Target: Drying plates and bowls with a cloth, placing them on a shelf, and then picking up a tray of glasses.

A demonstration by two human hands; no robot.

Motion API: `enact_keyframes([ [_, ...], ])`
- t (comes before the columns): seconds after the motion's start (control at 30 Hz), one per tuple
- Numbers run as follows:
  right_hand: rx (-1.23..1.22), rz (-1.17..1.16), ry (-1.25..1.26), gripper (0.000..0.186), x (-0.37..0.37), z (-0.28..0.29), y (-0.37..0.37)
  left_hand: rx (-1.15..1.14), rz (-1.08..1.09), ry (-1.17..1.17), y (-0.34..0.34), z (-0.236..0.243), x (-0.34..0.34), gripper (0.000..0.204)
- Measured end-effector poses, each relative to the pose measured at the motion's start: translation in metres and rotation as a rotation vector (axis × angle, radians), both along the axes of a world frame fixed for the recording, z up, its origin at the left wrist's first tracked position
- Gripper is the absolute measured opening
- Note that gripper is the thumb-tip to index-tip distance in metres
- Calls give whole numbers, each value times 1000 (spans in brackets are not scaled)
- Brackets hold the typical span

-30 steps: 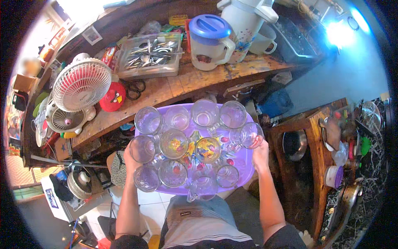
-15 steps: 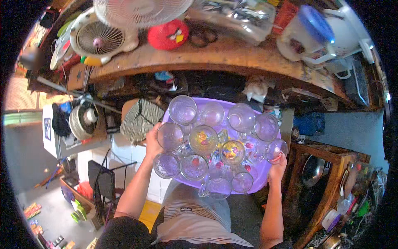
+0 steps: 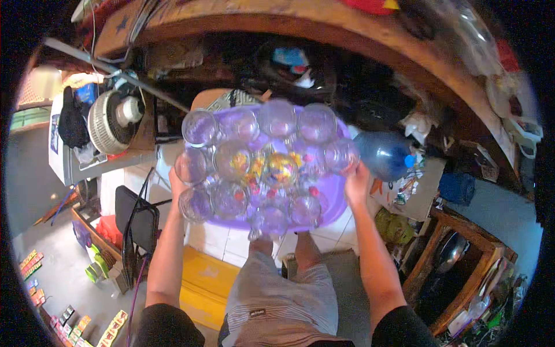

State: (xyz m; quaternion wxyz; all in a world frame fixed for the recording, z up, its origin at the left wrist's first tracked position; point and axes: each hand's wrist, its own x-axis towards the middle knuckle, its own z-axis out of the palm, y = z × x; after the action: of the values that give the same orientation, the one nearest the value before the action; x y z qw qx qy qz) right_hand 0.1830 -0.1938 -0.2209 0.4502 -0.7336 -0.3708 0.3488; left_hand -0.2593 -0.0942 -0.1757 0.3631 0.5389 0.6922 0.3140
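A purple plastic tray (image 3: 336,209) with a flower print is held out in front of my body. Several clear glass mugs (image 3: 232,161) crowd it, some reaching over its rim. My left hand (image 3: 178,176) grips the tray's left side, its fingers partly hidden behind a glass. On the opposite side, my right hand (image 3: 356,180) is closed on the rim beside another glass mug (image 3: 341,155). The fingers under the tray cannot be seen. Slight blur softens the glasses.
A wooden counter (image 3: 231,22) curves across the top. Beyond the tray's right side lies a large blue water bottle (image 3: 384,156). To the left are a fan (image 3: 115,121) and a black chair (image 3: 137,217). A wooden frame (image 3: 491,254) stands at right, a yellow box (image 3: 205,283) below.
The tray of mugs has shifted left and slightly up in the picture, both hands still on it. The counter has slid upward, and the water bottle and my legs now show.
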Motion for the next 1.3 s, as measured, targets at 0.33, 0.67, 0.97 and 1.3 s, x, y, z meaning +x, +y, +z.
enact_keyframes([
  [0.33, 88, 81, -152, 27, -89, -64, 143, 61, 90, 79, 81, -57, -71, 55],
  [0.67, 62, 44, -320, 39, -93, -102, 201, 187, 76, 19, 121, -131, -100, 43],
  [0.97, 53, 79, -383, 36, -102, -91, 210, 204, 61, -36, 122, -118, -96, 39],
  [1.3, 69, 149, -250, 34, -90, -93, 209, 82, 93, -177, 119, -122, -108, 39],
])
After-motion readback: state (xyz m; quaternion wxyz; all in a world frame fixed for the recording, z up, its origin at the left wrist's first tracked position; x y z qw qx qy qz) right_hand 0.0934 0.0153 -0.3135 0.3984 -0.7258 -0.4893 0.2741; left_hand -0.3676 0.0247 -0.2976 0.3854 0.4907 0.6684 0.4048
